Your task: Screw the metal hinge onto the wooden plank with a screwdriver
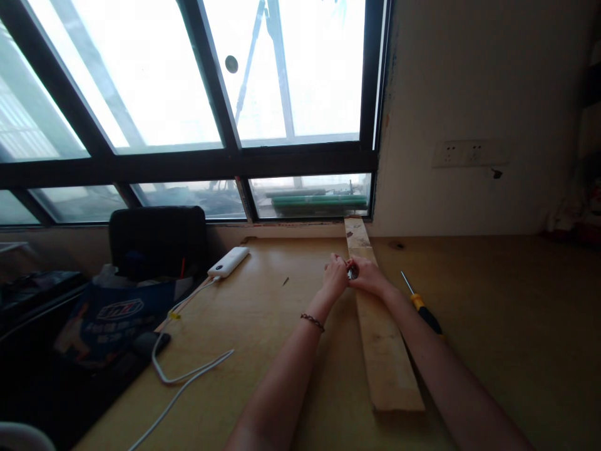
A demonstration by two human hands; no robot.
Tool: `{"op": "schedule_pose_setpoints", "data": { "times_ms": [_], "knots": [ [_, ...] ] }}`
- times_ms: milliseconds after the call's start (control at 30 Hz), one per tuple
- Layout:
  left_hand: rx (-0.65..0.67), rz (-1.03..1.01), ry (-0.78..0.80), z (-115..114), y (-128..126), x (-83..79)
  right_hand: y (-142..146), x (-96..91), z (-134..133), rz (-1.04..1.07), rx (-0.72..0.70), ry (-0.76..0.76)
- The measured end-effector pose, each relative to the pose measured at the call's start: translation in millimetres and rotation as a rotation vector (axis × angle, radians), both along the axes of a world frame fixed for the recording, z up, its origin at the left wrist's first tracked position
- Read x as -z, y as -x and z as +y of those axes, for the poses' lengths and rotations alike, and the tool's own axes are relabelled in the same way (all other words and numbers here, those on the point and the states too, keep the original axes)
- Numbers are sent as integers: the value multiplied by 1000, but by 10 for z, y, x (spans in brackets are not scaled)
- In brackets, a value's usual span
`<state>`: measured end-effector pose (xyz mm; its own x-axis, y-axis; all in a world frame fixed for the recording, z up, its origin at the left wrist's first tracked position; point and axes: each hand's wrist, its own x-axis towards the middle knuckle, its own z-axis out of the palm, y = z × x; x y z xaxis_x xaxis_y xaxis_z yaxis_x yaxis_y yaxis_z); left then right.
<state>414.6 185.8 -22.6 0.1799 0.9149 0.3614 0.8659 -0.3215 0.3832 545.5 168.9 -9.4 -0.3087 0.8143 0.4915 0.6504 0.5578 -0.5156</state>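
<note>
A long wooden plank (pixel 382 338) lies on the wooden table (pixel 493 326), running away from me toward the window. My left hand (pixel 335 275) and my right hand (pixel 369 275) meet over the plank's far half. Both are closed in a pinch around a small dark metal object (pixel 352 272) between them; it is too small to name. A thin bracelet sits on my left wrist. A screwdriver (pixel 422 305) with a yellow and black handle lies just right of my right forearm.
A white power bank (pixel 228 261) with a white cable (pixel 188 369) lies at the left. A small screw (pixel 285 281) rests on the table left of my hands. A black chair (pixel 157 241) and a blue bag (pixel 117 313) stand beyond the table's left edge. A wall socket (pixel 462 153) is on the right wall.
</note>
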Motion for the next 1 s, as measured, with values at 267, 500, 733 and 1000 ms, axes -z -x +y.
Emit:
{"op": "schedule_pose_setpoints", "data": {
  "times_ms": [267,500,733,1000],
  "knots": [
    [-21,-70,15,-11,-13,-23,1,18,19,2,18,26],
    [16,-140,41,32,35,9,-7,31,21,-2,18,13],
    [-13,-76,23,-13,16,-3,-7,1,-5,-4,14,15],
    [-40,24,22,-48,-3,-103,7,-22,-7,-12,1,6]
  ]
}}
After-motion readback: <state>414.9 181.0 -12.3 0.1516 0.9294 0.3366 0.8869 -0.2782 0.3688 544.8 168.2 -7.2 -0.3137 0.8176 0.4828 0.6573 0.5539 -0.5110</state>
